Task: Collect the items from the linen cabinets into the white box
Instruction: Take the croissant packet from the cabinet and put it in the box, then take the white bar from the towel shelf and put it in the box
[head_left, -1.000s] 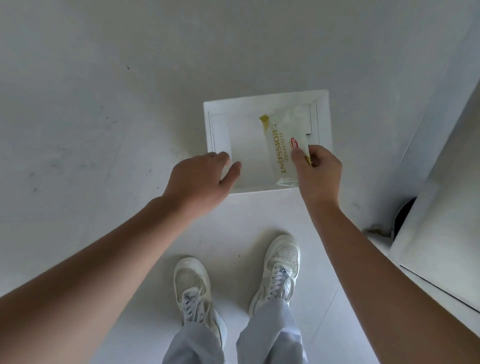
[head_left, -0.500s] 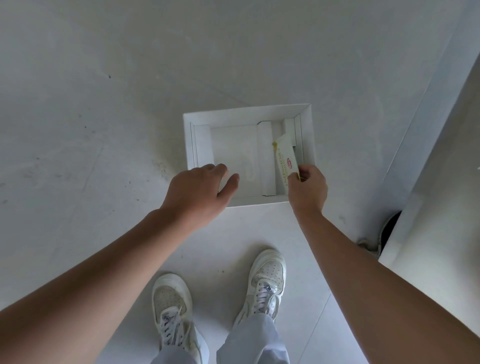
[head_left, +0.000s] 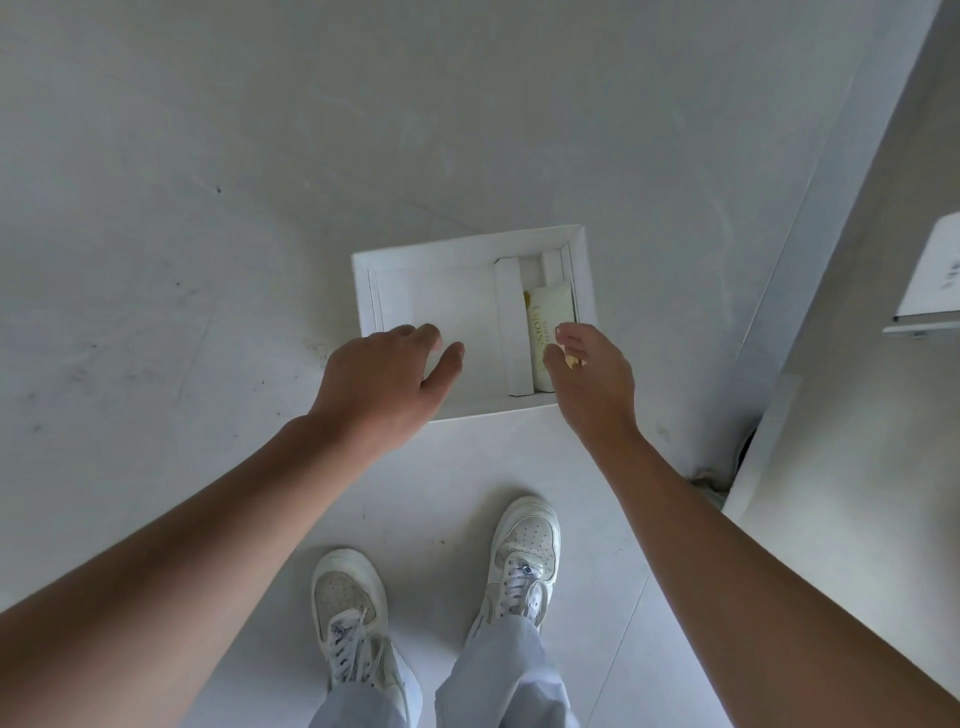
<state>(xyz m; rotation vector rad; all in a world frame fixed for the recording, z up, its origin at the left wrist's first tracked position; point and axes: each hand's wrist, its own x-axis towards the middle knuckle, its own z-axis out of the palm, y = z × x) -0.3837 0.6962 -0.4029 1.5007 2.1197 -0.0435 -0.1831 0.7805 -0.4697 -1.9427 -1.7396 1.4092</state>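
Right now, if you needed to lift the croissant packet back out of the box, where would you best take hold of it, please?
Probably by its far end, from above: the croissant packet lies flat in the narrow right compartment of the white box, walls close on both long sides, and the right hand covers the near end.

Pale grey scuffed floor (head_left: 260, 156); white cabinet panel (head_left: 857, 364) at right; soft, even light.
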